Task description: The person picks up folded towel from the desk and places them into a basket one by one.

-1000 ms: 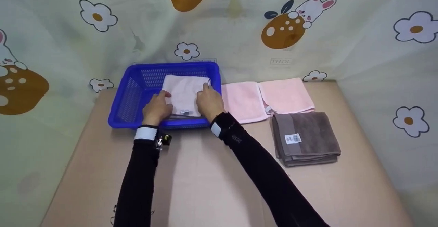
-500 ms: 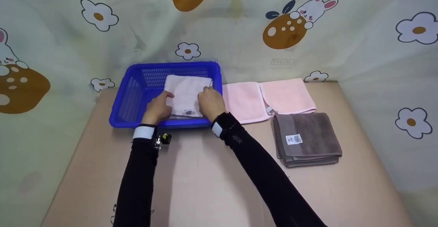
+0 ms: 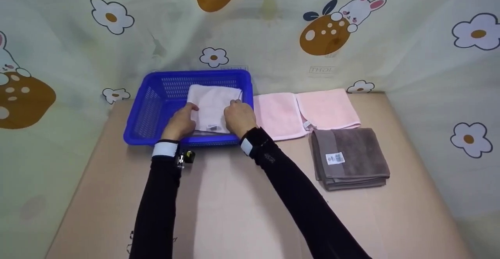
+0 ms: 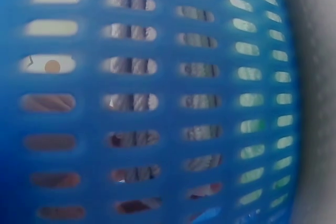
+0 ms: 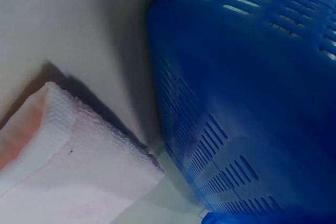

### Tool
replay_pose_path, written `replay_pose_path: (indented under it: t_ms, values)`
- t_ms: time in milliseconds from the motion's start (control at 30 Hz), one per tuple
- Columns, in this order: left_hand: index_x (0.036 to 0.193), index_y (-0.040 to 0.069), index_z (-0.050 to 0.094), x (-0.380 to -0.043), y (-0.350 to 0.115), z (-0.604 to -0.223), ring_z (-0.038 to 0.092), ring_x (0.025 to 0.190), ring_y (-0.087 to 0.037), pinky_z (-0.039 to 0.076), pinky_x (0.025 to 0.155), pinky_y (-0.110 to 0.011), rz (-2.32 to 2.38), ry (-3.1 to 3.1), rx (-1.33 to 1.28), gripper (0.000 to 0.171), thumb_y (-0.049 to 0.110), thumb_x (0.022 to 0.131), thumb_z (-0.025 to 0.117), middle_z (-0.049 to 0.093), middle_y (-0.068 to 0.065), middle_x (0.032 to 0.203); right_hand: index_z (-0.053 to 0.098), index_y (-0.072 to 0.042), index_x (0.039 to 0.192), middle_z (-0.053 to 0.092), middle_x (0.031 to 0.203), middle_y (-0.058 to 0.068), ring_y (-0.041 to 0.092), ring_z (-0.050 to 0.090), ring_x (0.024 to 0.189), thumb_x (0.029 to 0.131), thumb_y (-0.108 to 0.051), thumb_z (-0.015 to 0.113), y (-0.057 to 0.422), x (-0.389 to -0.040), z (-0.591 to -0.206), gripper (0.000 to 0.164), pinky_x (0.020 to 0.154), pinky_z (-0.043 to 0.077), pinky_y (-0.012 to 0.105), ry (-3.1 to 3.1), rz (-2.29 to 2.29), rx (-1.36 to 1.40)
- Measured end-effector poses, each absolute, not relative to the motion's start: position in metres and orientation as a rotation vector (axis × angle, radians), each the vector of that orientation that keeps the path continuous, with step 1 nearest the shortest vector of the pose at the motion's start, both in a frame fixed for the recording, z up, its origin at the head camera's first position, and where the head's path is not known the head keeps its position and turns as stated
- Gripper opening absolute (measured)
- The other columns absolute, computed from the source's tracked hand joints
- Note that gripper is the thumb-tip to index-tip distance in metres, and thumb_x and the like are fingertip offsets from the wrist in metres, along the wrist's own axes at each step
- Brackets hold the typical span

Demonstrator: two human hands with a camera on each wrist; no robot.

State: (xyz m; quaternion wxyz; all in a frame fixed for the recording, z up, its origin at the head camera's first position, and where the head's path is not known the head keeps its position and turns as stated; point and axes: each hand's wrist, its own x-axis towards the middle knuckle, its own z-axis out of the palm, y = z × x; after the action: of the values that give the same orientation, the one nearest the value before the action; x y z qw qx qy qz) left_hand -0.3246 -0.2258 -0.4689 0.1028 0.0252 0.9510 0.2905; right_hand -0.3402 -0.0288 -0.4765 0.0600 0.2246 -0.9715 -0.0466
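A folded white towel (image 3: pixel 213 104) with a small label lies at the right side of the blue basket (image 3: pixel 134 112), a grey layer (image 3: pixel 207 133) peeking out under its front edge. My left hand (image 3: pixel 180 122) reaches over the basket's front rim and pinches the towel's left edge, thumb on top and most fingers hidden. With curled fingers my right hand (image 3: pixel 240 118) grips the right edge. Both wrist views look at the basket's slotted outer wall (image 4: pixel 170 85) and show neither hand; in the left one, folded layers (image 4: pixel 134 66) show through the slots.
Two folded pink towels (image 3: pixel 275 116) lie against the basket's right side; one edge (image 5: pixel 79 166) shows in the right wrist view. In front of them, to the right, is a folded grey towel stack (image 3: pixel 355 153) with a label. A printed curtain (image 3: pixel 273 36) stands behind.
My right fingers have drawn slightly down from the towel's far right corner and curled more. The left hand stays at the left edge; the towel and basket have barely moved.
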Motion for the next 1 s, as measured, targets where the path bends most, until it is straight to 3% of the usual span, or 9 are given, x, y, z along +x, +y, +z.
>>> replay_pose_path:
  t_ms: [167,567,800,1000]
  values:
    - [0.147,-0.001,0.043,-0.323,-0.227,-0.469,0.051,0.128,-0.044,0.04,0.112,-0.06,0.859,2.797,0.094,0.06,-0.006,0.087,0.044,0.05,-0.034,0.147,0.08,-0.008,0.107,0.073,0.11,0.01,0.024,0.069,0.103,0.093,-0.013,0.062,-0.03,-0.341,-0.478,0.023,0.083,0.062,0.041,-2.949,-0.171,0.699]
    - [0.146,0.001,0.044,-0.324,-0.223,-0.468,0.047,0.134,-0.047,0.036,0.114,-0.063,0.909,2.806,0.058,0.05,0.004,0.096,0.044,0.047,-0.033,0.147,0.078,-0.004,0.107,0.073,0.109,0.013,0.029,0.07,0.102,0.091,-0.007,0.063,-0.028,-0.343,-0.473,0.022,0.088,0.061,0.042,-2.963,0.068,0.708]
    - [0.127,0.0,0.061,-0.325,-0.2,-0.467,0.06,0.119,-0.053,0.047,0.098,-0.067,0.846,3.192,-0.034,0.032,0.01,0.096,0.057,0.057,-0.03,0.138,0.078,-0.003,0.096,0.072,0.095,0.013,0.031,0.071,0.089,0.094,-0.006,0.059,-0.019,-0.331,-0.461,0.02,0.082,0.059,0.043,-2.745,0.309,0.824]
    - [0.112,0.007,0.068,-0.29,-0.155,-0.458,0.064,0.106,-0.041,0.052,0.082,-0.054,1.0,3.562,0.17,0.022,0.007,0.091,0.066,0.066,-0.014,0.129,0.076,-0.004,0.089,0.067,0.086,0.01,0.028,0.067,0.08,0.094,-0.01,0.064,-0.004,-0.292,-0.446,0.015,0.072,0.056,0.041,-2.522,0.496,0.847]
